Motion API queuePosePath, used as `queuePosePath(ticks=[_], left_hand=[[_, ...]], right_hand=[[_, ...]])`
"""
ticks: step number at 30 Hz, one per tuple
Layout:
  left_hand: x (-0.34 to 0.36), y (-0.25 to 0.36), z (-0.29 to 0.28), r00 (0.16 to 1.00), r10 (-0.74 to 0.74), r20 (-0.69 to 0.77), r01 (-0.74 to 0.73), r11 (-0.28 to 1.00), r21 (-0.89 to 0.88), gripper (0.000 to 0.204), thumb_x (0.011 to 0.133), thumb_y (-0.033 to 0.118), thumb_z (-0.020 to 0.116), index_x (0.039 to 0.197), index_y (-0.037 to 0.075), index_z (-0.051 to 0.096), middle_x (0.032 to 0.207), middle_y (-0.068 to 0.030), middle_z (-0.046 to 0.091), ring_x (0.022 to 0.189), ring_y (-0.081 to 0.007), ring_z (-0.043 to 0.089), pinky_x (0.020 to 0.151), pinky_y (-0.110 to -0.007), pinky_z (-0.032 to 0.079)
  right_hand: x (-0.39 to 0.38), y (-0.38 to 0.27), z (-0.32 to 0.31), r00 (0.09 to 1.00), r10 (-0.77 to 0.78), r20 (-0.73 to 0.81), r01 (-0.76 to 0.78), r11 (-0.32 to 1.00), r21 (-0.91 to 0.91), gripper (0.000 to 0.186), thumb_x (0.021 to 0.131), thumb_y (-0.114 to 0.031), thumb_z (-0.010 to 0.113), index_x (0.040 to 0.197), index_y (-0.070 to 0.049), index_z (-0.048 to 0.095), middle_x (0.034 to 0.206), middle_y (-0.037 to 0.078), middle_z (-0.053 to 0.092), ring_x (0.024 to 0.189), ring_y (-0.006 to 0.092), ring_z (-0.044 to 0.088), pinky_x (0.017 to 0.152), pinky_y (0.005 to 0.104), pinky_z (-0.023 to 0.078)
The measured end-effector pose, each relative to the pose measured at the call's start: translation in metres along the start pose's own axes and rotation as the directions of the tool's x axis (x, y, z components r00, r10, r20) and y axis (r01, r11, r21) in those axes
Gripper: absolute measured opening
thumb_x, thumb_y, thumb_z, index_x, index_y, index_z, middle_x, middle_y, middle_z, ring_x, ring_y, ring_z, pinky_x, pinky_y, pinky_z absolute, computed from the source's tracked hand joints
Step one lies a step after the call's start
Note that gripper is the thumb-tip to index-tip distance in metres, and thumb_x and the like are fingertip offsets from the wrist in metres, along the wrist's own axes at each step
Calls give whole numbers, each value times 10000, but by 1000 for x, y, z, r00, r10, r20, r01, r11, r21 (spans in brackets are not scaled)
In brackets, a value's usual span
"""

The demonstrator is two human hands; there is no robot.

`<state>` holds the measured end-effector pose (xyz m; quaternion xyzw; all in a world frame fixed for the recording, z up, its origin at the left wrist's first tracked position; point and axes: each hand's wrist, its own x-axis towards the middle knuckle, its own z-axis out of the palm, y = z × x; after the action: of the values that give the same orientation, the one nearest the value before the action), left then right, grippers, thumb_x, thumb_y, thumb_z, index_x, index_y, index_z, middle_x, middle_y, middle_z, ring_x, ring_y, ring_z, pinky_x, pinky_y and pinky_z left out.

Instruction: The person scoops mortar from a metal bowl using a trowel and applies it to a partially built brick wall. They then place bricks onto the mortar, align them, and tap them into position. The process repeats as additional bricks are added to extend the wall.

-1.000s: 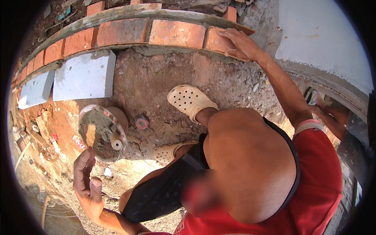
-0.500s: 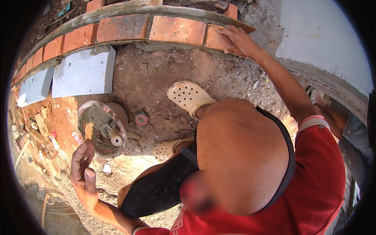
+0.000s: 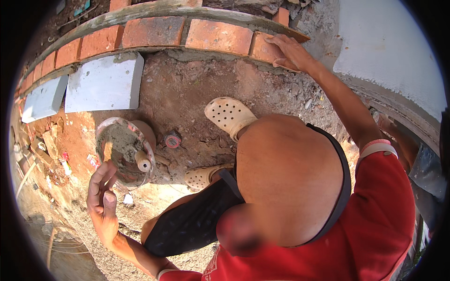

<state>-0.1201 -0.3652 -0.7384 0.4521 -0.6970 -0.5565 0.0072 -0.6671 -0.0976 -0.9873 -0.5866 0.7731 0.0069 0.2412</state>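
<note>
Barely moved since earlier, with left hand [image 3: 104, 201], fingers apart, near mortar bucket [image 3: 148, 136], and right hand [image 3: 294, 54], fingers spread, on end brick [image 3: 260, 47]: likely heavy, rigid, best held by long sides.

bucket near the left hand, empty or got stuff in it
Not empty: grey mix shows inside the bucket; how deep, I cannot tell.

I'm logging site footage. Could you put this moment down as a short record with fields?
Right hand: spread on the end brick of the brick row
Left hand: nothing visible held; fingertips by the bucket, contact unclear
Bucket contents: grey mortar, plus a rounded handle
Slabs: two, pale, beside the brick row
Footwear: cream clogs with holes
</note>
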Motion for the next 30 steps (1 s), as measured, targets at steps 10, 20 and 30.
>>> queuePosePath(ticks=[10,20,30], left_hand=[[-16,1,-2,989,-134,-70,132,991,-22,983,861,681,725,1421,-96,507,1397,-224,582,1350,-323,539,1159,-455,387],[-26,4,0,992,-110,-69,103,990,-98,845,910,543,752,1433,-73,504,1410,-215,578,1359,-338,536,1167,-469,381],[-1,10,7,996,-81,-46,84,994,67,920,894,711,650,1385,-62,563,1342,-219,624,1278,-320,590,1096,-490,447]], right_hand=[[64,-57,-32,986,-88,-141,81,995,-52,748,865,-447,779,1517,-223,489,1617,149,374,1463,397,388,1216,545,333],[132,-69,22,937,-319,-141,305,946,-112,820,866,-448,794,1581,-291,425,1654,203,300,1460,465,352,1241,541,293],[144,-58,39,920,-326,-217,311,945,-101,809,817,-413,854,1537,-319,497,1619,208,366,1463,460,349,1230,542,306]])
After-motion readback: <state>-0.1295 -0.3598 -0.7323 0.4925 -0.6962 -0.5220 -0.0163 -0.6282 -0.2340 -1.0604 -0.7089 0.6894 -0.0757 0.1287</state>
